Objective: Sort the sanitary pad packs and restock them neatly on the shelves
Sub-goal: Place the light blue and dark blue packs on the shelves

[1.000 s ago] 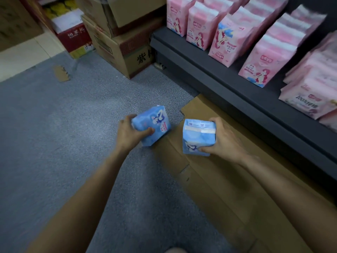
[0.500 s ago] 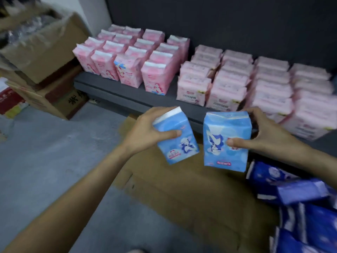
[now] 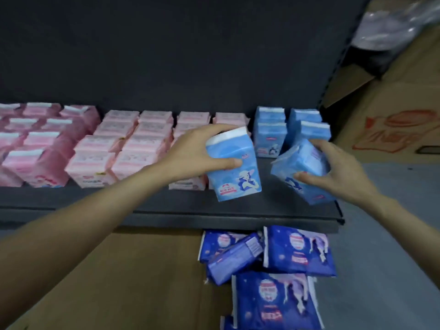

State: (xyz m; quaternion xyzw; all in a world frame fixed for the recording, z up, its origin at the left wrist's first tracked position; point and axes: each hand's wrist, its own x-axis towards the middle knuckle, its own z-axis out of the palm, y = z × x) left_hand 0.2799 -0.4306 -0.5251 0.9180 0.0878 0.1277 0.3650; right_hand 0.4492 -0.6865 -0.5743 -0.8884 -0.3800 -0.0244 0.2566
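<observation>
**Inspector:** Head view. Report the hands.

**Operator:** My left hand grips one light blue pack, upright, over the shelf, right of the pink packs. My right hand grips a second light blue pack, tilted, near the stocked blue packs.

**Inspector:** Risks?

**Operator:** I judge the tilted pack could knock the blue rows over, or land crooked. The left pack sits close to the pink packs and could get mis-sorted. Dark blue packs wait on the floor.

Glossy plastic-wrapped light blue packs, matt dark shelf, possibly metal, brown cardboard sheet, grey carpet-like floor
</observation>
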